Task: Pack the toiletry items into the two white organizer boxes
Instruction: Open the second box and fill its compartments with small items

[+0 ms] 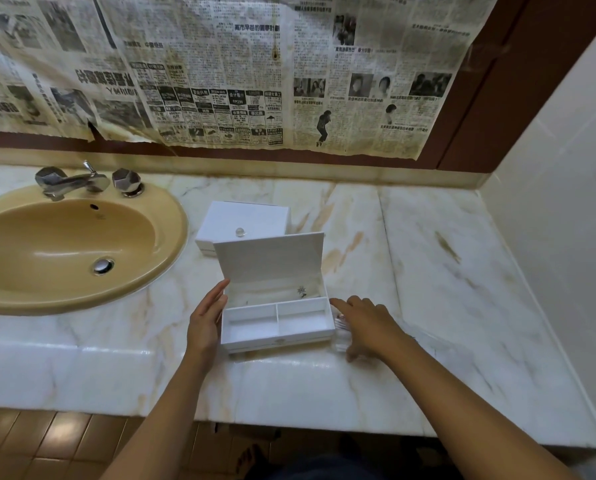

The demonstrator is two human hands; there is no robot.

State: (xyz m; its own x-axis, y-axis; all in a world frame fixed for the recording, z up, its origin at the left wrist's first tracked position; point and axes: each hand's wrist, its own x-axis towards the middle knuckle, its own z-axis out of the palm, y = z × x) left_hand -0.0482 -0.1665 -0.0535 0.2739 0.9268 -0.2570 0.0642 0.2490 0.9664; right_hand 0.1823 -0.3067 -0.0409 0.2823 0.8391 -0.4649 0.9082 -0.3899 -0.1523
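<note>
The near organizer box (277, 322) sits on the marble counter (445, 258) with its lid (270, 263) tipped up and back, and both front compartments show bare white floors: nothing packed yet, by the look of it. Behind that box, touching or nearly touching its raised lid, stands the second organizer box (242, 221), closed, a small clear knob (240, 232) on its top.

The left hand (206, 320) lies flat along the open box's left wall, fingers straight and together, bracing rather than grasping; it has hold of nothing. The right hand (365, 327) is just beside the box's right wall, palm down, index finger stretched towards the box's back corner, the other fingers loosely bent over a clear plastic item (339, 332) lying on the counter. Whether those fingers actually grasp it or merely cover it I cannot tell; the item is transparent and blurred, and what it is stays unclear.

Here is what matters: that clear piece lies right against the open box's right side, directly under the right hand, so the right hand is plainly the nearer one. Its long axis seems to run front to back, alongside the box wall, while the compartments run crosswise, so my guess is it needs a lift and a quarter turn to drop in.

The sink (64, 244) and tap (71, 181) sit well left of the box.
</note>
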